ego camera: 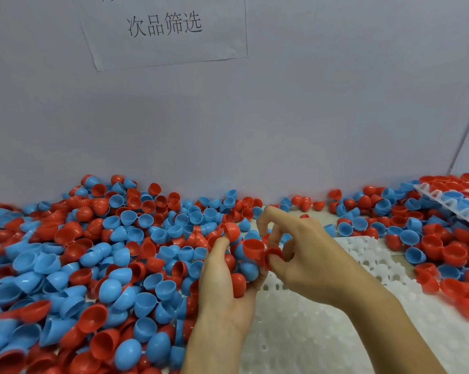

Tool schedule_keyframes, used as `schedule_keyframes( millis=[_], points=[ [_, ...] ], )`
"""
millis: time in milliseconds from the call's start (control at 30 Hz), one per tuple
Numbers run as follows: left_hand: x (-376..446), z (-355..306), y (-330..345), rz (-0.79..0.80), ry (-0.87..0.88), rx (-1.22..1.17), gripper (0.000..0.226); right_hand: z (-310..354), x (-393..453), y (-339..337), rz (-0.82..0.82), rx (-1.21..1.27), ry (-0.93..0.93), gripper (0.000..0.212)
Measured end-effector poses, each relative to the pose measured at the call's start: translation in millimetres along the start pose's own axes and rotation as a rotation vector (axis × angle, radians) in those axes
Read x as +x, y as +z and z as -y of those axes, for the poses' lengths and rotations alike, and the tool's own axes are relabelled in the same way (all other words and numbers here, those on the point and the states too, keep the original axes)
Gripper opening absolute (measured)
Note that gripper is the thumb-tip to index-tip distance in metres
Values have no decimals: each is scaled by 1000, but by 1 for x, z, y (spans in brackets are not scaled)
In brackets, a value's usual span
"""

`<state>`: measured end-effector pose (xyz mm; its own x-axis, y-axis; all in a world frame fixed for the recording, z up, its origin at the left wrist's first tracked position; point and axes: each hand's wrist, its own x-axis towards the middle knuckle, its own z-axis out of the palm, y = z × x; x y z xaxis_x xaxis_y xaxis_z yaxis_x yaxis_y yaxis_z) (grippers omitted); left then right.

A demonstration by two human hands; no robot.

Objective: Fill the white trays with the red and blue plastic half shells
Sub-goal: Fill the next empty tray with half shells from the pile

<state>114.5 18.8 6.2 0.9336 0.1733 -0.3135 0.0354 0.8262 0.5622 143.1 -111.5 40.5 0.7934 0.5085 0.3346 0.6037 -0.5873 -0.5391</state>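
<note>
My left hand [222, 287] is cupped palm up and holds a handful of red and blue half shells [238, 282] over the near left edge of a white tray [322, 327]. My right hand [306, 255] reaches in from the right and pinches a red half shell [272, 256] at the top of that handful. The tray's round sockets that I can see hold nothing. A deep loose heap of red and blue half shells [93, 265] covers the table to the left.
A second white tray [449, 201] with red and blue shells in it lies tilted at the far right. More loose shells [430, 244] are piled to the right of the near tray. A grey wall with a paper sign [163, 28] stands behind.
</note>
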Motion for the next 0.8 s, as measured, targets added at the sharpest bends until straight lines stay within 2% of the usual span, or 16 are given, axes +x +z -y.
schedule_keyframes(
  millis=[167, 333, 467, 667, 800],
  points=[
    [1, -5, -2, -36, -27, -36, 23, -5, -3, -7, 7, 160, 72, 38],
    [0, -6, -1, -62, -19, -71, 32, -28, -11, -28, -209, 297, 316, 42],
    [0, -7, -1, -79, -11, -65, 35, -53, -22, -41, -339, 198, 442, 36],
    [-2, -8, 1, -84, -10, -62, 40, -69, -21, -33, -336, 156, 575, 43],
    [-3, -9, 1, -119, -17, -61, 26, -73, -17, -30, -320, 110, 565, 22]
  ],
)
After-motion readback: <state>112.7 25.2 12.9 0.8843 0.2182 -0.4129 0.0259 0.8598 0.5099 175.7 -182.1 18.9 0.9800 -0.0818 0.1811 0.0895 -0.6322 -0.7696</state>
